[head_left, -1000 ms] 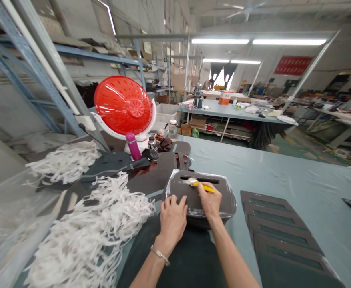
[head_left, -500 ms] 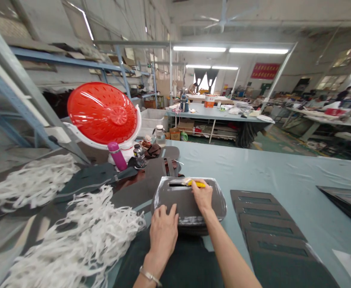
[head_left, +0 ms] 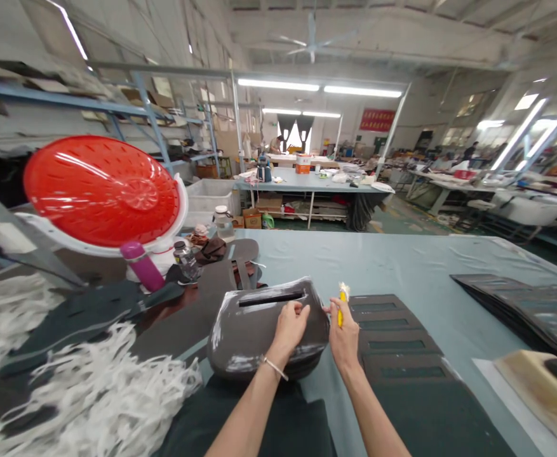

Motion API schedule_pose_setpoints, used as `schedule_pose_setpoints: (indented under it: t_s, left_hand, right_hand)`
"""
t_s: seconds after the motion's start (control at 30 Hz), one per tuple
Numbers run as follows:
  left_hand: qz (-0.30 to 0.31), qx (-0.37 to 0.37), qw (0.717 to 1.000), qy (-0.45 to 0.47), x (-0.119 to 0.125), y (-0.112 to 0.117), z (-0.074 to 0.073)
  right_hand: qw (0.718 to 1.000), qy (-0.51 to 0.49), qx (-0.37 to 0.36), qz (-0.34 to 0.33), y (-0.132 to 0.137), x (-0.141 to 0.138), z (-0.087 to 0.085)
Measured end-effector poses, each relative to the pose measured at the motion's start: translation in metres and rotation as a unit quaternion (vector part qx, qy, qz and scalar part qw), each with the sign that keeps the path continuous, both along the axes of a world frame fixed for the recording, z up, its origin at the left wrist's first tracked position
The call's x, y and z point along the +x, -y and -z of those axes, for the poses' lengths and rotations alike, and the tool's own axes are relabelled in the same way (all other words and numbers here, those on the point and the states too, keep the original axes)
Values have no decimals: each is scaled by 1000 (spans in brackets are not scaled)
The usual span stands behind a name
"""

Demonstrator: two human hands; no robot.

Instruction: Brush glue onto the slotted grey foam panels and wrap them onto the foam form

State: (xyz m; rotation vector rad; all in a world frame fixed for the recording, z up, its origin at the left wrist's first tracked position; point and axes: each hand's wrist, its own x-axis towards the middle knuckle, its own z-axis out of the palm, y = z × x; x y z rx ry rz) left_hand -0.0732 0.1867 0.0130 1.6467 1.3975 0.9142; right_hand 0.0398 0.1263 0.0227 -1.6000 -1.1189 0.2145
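Observation:
My left hand (head_left: 289,329) is over the right part of a dark grey panel (head_left: 254,327), its fingers loosely bent and slightly apart, apparently gripping nothing. The panel has a narrow black slot and white smears along its edges, and lies on a stack of similar pieces. In my right hand (head_left: 343,336), just off the panel's right edge, a yellow-handled brush (head_left: 342,308) stands upright with whitish bristles on top. A fingertip of that hand is close to the panel's edge; whether it touches cannot be made out.
Dark panels with rectangular openings (head_left: 392,343) overlap to the right, and another dark stack (head_left: 521,311) lies beyond. White strips (head_left: 111,393) heap at left. Behind them stand a purple bottle (head_left: 143,266), a glass jar (head_left: 223,223) and a tilted red basin (head_left: 101,190).
The brush has left the panel's slot and moved right, turning upright in my right hand. My left hand has shifted right across the panel, its fingers now bent. The view has turned right.

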Motion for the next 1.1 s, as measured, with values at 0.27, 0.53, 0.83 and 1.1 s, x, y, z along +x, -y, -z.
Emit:
schedule_pose_setpoints:
  t_s: [0.27, 0.53, 0.83, 1.1]
  left_hand:
    - [8, -77, 987, 144, 4, -8, 6]
    - [-1, -4, 999, 48, -3, 21, -16]
    - [139, -153, 928, 310, 22, 155, -123]
    - [90, -254, 885, 380, 94, 223, -92]
  right_hand:
    - [978, -193, 33, -75, 0, -13, 12]
    - [971, -223, 69, -57, 15, -11, 23]
    - [888, -420, 70, -176, 45, 65, 25]
    - [849, -500, 131, -113, 167, 210, 37]
